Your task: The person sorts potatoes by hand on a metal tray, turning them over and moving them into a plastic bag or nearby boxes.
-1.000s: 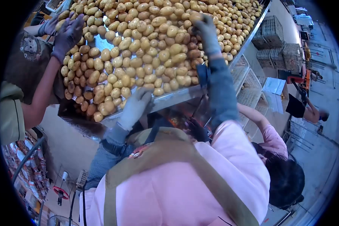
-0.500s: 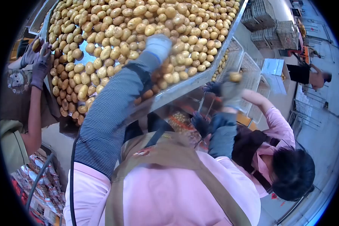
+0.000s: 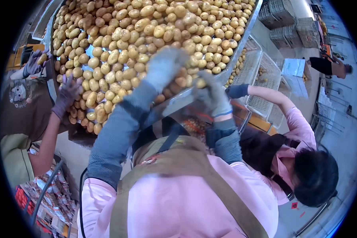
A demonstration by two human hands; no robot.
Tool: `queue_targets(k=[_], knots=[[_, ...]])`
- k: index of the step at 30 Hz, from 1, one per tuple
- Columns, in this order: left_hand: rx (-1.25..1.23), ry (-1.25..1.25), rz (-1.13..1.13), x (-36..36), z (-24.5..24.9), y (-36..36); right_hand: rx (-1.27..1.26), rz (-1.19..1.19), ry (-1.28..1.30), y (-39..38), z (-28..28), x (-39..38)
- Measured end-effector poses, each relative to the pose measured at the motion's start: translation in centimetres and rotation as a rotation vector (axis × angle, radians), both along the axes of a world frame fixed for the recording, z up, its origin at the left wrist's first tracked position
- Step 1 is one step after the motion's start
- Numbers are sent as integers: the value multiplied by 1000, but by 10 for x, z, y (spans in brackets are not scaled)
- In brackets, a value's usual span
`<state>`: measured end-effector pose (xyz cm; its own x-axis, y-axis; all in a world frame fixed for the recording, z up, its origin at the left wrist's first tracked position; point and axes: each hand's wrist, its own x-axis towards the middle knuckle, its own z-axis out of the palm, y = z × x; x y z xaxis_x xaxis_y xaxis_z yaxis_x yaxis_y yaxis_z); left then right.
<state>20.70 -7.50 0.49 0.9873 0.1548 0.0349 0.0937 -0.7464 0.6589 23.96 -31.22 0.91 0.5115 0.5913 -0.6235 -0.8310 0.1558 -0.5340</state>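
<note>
Many yellow-brown potatoes (image 3: 113,57) cover a metal-edged sorting table (image 3: 242,43). My left hand (image 3: 166,65), in a grey glove, is over the potatoes near the table's front edge. It is smeared by motion, and its fingers and anything in them cannot be made out. Just at the front rim, my right hand (image 3: 210,91), also gloved, is closed on a potato (image 3: 201,83) that shows at its fingertips. Darker brown potatoes lie below and between my two hands.
A co-worker at the left has one gloved hand (image 3: 68,91) at the potatoes and another holding one. A second co-worker (image 3: 289,158) stands at the right, beside white plastic crates (image 3: 269,75). Stacked crates (image 3: 283,35) and another person (image 3: 331,67) are farther back.
My right hand has moved left with its potato, from beside the crates to the table's rim. My left hand has shifted slightly down. The left co-worker's hand has reached onto the potatoes.
</note>
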Motion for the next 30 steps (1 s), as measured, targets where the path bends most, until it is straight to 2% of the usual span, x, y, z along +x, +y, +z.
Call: queue_targets(k=[1,3,4,6,8,10,11,12,13,14,15,16,17,18,20,22,23,24,25,27,29,30], knots=[[70,-35,5,20,1,9,-128,-200,-111,-2,24,10],[395,-69,-142,51,-22,17,188,-439,-277,-100,-9,82],[553,174,-222,67,-17,8,376,-533,-348,-148,-25,117],[736,300,-287,82,-26,-11,-334,-268,-970,-223,-28,154],[686,344,-214,90,-20,-22,-1068,76,-1511,-263,-28,183],[637,317,-166,90,-20,-22,-876,-254,-1309,-224,-30,174],[610,266,-155,86,-23,-17,-298,-674,-794,-151,-23,150],[586,211,-141,83,-25,-9,-383,-512,-662,-95,2,130],[487,177,-184,76,-18,4,-460,-349,-528,-51,22,110],[225,69,-105,64,-21,11,-594,-279,-610,-24,18,96],[-33,-37,-17,50,-24,20,-897,-135,-992,-17,-23,96],[-285,-145,77,33,-23,26,-956,-119,-1255,1,-33,86],[-906,214,135,11,13,36,-799,-199,-1138,20,-38,71],[-1200,167,106,-7,0,45,-639,-271,-1019,41,-37,55],[-1547,100,156,-44,22,37,-432,-184,-895,76,-9,16],[-1506,72,182,-66,50,36,-212,-63,-648,98,20,-15],[-1356,133,200,-74,70,37,-155,-44,-631,103,13,-28],[-1342,163,297,-83,61,35,-99,-23,-617,105,-1,-40],[-770,-139,157,-99,30,24,-141,40,-658,107,7,-53],[-276,-27,93,-126,32,9,-223,165,-744,110,23,-79],[-339,-146,191,-166,32,-8,-521,346,-1353,87,25,-79],[-368,-203,222,-183,39,-12,-626,272,-1412,67,21,-62]])
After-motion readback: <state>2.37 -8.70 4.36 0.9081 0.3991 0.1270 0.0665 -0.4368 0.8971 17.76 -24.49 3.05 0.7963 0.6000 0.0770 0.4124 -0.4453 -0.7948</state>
